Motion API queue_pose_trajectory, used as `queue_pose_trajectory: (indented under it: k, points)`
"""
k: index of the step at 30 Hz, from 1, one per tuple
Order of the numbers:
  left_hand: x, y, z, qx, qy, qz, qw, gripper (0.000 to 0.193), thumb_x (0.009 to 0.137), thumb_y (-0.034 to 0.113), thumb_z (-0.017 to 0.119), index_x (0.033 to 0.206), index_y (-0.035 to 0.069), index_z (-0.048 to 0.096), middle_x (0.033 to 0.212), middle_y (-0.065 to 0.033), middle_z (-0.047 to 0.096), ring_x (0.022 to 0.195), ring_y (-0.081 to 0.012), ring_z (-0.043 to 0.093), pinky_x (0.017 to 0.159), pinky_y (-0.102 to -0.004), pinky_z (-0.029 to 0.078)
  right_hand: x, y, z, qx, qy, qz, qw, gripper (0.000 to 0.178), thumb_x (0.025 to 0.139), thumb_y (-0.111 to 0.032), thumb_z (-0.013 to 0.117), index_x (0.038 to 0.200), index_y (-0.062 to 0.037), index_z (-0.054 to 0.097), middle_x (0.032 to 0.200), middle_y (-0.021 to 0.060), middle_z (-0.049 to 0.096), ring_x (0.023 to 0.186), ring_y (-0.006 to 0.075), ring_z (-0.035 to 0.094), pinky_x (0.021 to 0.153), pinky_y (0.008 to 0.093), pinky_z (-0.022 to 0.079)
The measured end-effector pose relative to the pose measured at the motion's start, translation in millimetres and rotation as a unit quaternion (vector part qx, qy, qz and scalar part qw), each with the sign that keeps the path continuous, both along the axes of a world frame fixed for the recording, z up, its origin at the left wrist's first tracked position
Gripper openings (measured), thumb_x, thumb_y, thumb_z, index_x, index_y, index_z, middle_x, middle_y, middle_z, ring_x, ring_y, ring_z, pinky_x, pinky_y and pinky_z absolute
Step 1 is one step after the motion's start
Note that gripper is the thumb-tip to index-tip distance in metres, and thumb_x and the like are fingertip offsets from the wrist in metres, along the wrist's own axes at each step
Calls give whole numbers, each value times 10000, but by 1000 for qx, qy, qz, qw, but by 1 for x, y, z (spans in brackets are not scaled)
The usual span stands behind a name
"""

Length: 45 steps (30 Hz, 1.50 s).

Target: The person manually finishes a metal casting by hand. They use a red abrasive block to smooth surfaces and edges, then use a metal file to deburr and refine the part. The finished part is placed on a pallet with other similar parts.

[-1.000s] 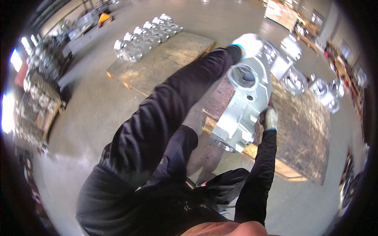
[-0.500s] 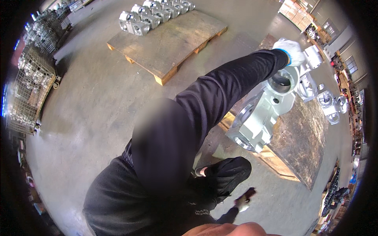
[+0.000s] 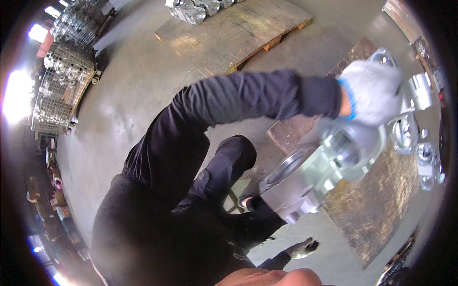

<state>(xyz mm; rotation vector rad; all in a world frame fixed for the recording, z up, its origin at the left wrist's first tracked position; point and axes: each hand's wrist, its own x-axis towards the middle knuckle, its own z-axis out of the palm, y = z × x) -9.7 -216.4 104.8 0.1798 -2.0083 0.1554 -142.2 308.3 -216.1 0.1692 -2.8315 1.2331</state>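
Grasps with the gloved left hand (image 3: pixel 372 93) the far end of a silvery casting (image 3: pixel 317 174), blurred and tilted at the near edge of a wooden pallet (image 3: pixel 377 214). Extends the gloved right hand (image 3: pixel 303 249), unclenched, over the floor (image 3: pixel 129 152), well apart from the casting

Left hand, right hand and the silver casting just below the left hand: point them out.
Left hand (image 3: pixel 373 93): head view, middle of the pale glove.
Right hand (image 3: pixel 301 249): head view, middle of the gloved hand.
Silver casting (image 3: pixel 314 168): head view, body between its round openings.
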Motion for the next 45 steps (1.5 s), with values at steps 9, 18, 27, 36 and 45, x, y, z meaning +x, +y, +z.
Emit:
queue_pose_trajectory:
  k: [9, 18, 27, 36, 45]
  points:
    - [50, 59, 63, 403, -19, 72, 912, 389, 873, 168, 664, 1238, 40, 627, 911, -226, 659, 873, -415, 691, 733, -516, 565, 77, -197, 284, -174, -148, 395, 890, 434, 1100, -383, 456, 1117, -2, 664, 1060, 122, 658, 994, 253, 626, 876, 413, 528]
    - [66, 60, 69, 593, -195, 117, 773, 416, 950, 260, 621, 1316, 65, 579, 936, -224, 705, 884, -415, 715, 760, -522, 569, 123, -305, 356, -450, -673, -58, 584, 715, 959, -636, 649, 1348, -36, 626, 1424, 166, 636, 1299, 334, 600, 1172, 508, 425]
    - [202, 1, 78, 637, -218, -18, 739, 402, 1001, 341, 583, 1338, 123, 606, 1079, -219, 732, 956, -409, 731, 812, -518, 575, 137, -372, 315, -226, -205, 357, 883, 572, 884, -174, 775, 1393, -22, 562, 1341, 145, 671, 1170, 284, 677, 971, 493, 573]
    - [603, -50, -66, 541, -573, 140, 599, 403, 996, 317, 569, 1328, 109, 663, 1225, -174, 737, 1136, -365, 709, 990, -477, 559, 108, -353, 310, 552, 15, 414, 723, 419, 882, -204, 695, 1268, -72, 601, 1223, 60, 705, 1159, 185, 661, 1000, 411, 516]
    - [841, -125, -104, 727, -414, 359, 415, 342, 988, 276, 528, 1184, 55, 702, 1163, -242, 740, 1116, -419, 711, 934, -510, 564, 181, -414, 305, 567, 33, 457, 684, 507, 887, -253, 660, 1377, -134, 610, 1259, 56, 726, 1153, 301, 690, 1084, 474, 509]
